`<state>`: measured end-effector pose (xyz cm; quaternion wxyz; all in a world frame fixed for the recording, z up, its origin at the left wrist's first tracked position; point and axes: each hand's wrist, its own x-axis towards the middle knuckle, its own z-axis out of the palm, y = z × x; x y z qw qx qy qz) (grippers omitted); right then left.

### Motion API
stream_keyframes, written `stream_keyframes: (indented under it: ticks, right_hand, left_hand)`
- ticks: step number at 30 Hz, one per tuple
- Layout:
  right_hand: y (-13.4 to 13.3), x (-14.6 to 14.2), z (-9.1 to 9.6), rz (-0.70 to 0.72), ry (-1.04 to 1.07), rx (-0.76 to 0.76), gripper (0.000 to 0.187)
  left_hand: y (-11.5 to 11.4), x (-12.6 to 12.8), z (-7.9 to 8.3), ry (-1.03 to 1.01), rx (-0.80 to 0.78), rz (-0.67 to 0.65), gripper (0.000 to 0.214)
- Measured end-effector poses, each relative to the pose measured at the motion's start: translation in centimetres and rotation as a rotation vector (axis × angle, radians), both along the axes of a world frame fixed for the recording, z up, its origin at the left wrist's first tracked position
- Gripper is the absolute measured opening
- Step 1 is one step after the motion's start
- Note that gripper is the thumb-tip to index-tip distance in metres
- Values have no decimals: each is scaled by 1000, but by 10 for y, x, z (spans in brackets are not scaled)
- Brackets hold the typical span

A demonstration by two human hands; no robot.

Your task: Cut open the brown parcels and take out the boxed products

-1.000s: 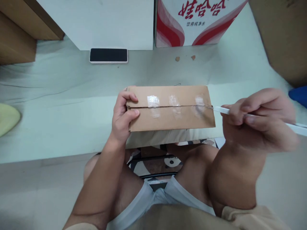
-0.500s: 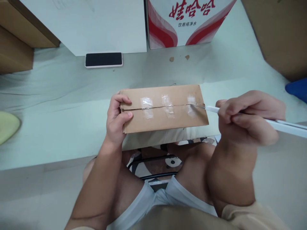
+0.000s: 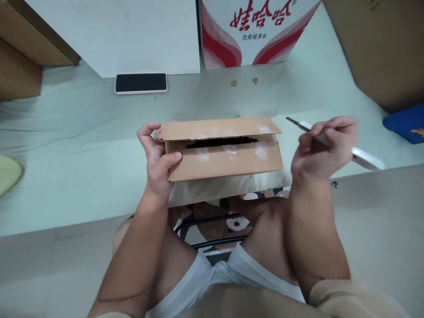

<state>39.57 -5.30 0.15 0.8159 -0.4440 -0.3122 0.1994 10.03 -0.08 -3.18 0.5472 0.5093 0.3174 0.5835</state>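
A brown cardboard box point(image 3: 225, 162) lies in front of me at the table's near edge. Its two top flaps stand slightly apart, with a dark gap between them and pieces of clear tape along their edges. My left hand point(image 3: 159, 157) grips the box's left end, thumb on the near flap and fingers by the far one. To the right of the box, clear of it, my right hand point(image 3: 326, 145) is closed around a white utility knife point(image 3: 366, 159). The knife's dark blade points up and left toward the far flap.
A black-faced, white-edged phone-like device point(image 3: 141, 83) lies against a white box point(image 3: 149, 39). Beside that stands a red-and-white water carton point(image 3: 245, 48). Two small brown scraps point(image 3: 234, 83) lie before it. A blue object point(image 3: 406, 123) is at the right, a yellow-green one point(image 3: 9, 174) at the left.
The knife blade has left the box's seam, and my right hand has moved up and away from it. The flaps have parted, and my left fingers have shifted off the far flap's top.
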Motion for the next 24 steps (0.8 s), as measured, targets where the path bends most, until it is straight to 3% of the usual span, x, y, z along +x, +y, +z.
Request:
stream_keyframes:
  ticks: [3,6,9,12,15,17,20,24]
  right_hand:
    - [3,11,-19,108,281,-173,21]
    - [7,19,-37,3,278,-311,26]
    - [12,19,-52,-109,-179,-531,21]
    - [16,15,-60,-34,-709,-693,17]
    - [19,14,-65,78,-893,-769,18]
    - [20,15,-67,108,-858,-785,21]
    - [19,14,-62,37,-717,-731,18]
    - [5,-6,-36,4,-469,-381,7]
  left_hand:
    - [3,-1,-4,14,41,25,59]
    - [7,-4,-10,46,79,29,54]
    - [9,-5,-14,23,88,48,51]
    - [8,-2,-14,17,129,61,50]
    - [6,1,-12,-1,133,83,44]
    - [6,2,-12,-38,111,105,33]
    - [9,-1,-14,-21,100,113,22]
    - [13,-6,-15,107,91,153,29]
